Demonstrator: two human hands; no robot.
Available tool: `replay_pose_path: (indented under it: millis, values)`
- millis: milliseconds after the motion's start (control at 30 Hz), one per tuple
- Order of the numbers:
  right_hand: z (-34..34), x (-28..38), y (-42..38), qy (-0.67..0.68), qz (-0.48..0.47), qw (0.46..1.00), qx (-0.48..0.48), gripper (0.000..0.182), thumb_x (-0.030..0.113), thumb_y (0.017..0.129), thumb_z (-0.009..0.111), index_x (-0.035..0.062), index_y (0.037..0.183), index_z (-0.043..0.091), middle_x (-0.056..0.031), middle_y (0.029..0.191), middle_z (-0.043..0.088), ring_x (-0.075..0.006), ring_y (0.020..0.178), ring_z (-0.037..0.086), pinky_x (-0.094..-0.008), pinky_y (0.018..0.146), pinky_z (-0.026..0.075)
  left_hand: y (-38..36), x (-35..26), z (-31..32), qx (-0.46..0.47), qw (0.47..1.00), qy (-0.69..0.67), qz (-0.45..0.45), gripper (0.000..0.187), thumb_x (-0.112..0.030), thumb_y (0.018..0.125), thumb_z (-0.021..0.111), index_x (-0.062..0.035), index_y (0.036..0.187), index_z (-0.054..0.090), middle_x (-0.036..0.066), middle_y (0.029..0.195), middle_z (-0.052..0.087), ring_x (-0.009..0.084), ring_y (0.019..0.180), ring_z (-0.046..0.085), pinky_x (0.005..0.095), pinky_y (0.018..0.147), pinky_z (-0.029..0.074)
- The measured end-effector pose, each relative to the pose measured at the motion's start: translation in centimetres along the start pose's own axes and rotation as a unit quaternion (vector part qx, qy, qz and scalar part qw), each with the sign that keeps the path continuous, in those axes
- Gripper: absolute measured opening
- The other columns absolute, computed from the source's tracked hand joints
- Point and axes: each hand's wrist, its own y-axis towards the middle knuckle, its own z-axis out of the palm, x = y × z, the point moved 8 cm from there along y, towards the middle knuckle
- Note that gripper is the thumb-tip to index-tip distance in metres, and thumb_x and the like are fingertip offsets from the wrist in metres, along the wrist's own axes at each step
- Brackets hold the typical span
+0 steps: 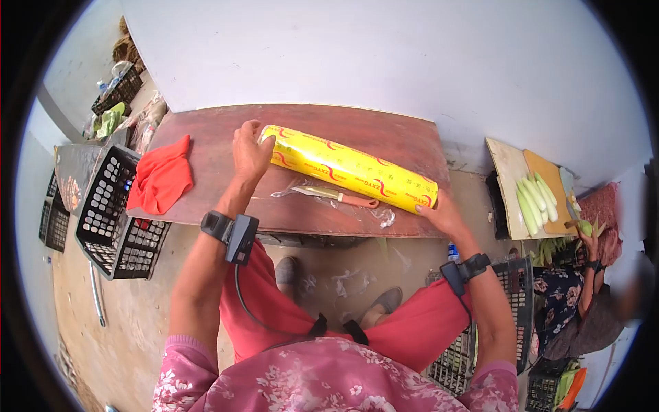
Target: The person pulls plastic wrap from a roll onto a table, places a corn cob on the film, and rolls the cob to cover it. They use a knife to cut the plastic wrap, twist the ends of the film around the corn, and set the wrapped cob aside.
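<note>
A long yellow roll of cling film [350, 167] with red printing lies slantwise over the reddish-brown table [226, 137]. My left hand [252, 147] holds its left end, the thumb against the roll's edge. At the lower right end my right hand [439, 209] grips the roll, its fingers partly hidden behind it. Just in front of the roll is a knife [336, 196] with a reddish handle, on a crumpled piece of clear plastic [386, 217]. A red cloth [163, 176] hangs over the table's left edge.
Black crates stand left [103, 213] and right [515, 288] of the table. Further right, a person [583, 309] handles a corn cob [585, 228] beside a board [511, 185] bearing pale peeled cobs [535, 202]. Plastic scraps [343, 280] lie on the floor between my feet.
</note>
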Motion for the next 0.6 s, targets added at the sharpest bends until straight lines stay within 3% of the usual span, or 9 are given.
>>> replay_pose_path:
  millis: [33,133,200,233,333,500,600]
  values:
    - [0.2,0.3,0.2,0.022,-0.035,0.999,-0.026,0.044,0.020,0.079,0.072,-0.0033,0.112,0.054,-0.0165,0.100,0.066,-0.0281,0.090,0.065,-0.0370,0.079,0.051,0.3,1.3,0.5,0.011,0.999,-0.021,-0.030,0.048,-0.018,0.077,0.070,0.0022,0.118,0.056,0.022,0.117,0.059,0.0311,0.105,0.059,0.0378,0.090,0.046]
    - [0.6,-0.4,-0.2,0.199,0.077,0.977,-0.002,0.035,0.018,0.081,0.071,0.0006,0.108,0.057,-0.0072,0.094,0.068,-0.0160,0.081,0.064,-0.0288,0.069,0.050,0.8,4.4,2.3,0.077,0.985,-0.106,-0.113,0.051,-0.020,0.079,0.071,0.0060,0.120,0.054,0.017,0.112,0.061,0.0251,0.101,0.059,0.0342,0.087,0.047]
    - [0.5,-0.8,0.3,0.234,0.112,0.966,0.002,0.030,0.017,0.082,0.071,0.0033,0.107,0.059,-0.0025,0.091,0.067,-0.0088,0.075,0.060,-0.0235,0.063,0.047,0.7,5.4,3.9,0.166,0.954,-0.192,-0.159,0.052,-0.020,0.081,0.071,0.0076,0.121,0.053,0.014,0.109,0.062,0.0207,0.098,0.059,0.0314,0.084,0.047]
    - [0.6,-1.0,0.5,0.252,0.131,0.959,0.004,0.028,0.016,0.083,0.071,0.0046,0.106,0.060,-0.0002,0.089,0.067,-0.0052,0.071,0.057,-0.0209,0.060,0.045,0.8,5.8,4.2,0.162,0.949,-0.208,-0.175,0.050,-0.020,0.082,0.071,0.0072,0.120,0.054,0.013,0.106,0.062,0.0192,0.096,0.059,0.0303,0.082,0.046]
    - [0.1,-1.0,1.4,0.289,0.139,0.947,-0.017,0.026,0.016,0.083,0.070,0.0065,0.106,0.061,0.0009,0.086,0.066,-0.0022,0.066,0.053,-0.0186,0.055,0.041,1.1,5.8,4.9,0.167,0.937,-0.233,-0.200,0.044,-0.018,0.083,0.070,0.0061,0.117,0.057,0.010,0.101,0.063,0.0163,0.090,0.058,0.0284,0.078,0.046]
    - [-1.1,-1.4,3.6,0.193,0.101,0.974,-0.068,0.021,0.017,0.084,0.070,0.0027,0.098,0.064,0.0005,0.082,0.065,-0.0049,0.067,0.053,-0.0223,0.057,0.042,0.6,5.5,5.6,0.181,0.937,-0.207,-0.216,0.036,-0.017,0.083,0.071,0.0050,0.110,0.060,0.009,0.095,0.063,0.0148,0.084,0.057,0.0282,0.072,0.046]
    - [-1.3,-2.0,4.8,0.158,0.083,0.979,-0.100,0.021,0.017,0.083,0.070,0.0004,0.095,0.065,-0.0012,0.080,0.065,-0.0063,0.066,0.054,-0.0241,0.058,0.042,0.6,5.4,5.8,0.180,0.937,-0.214,-0.209,0.031,-0.019,0.087,0.067,0.0012,0.110,0.061,0.002,0.089,0.059,0.0085,0.071,0.048,0.0246,0.063,0.041]
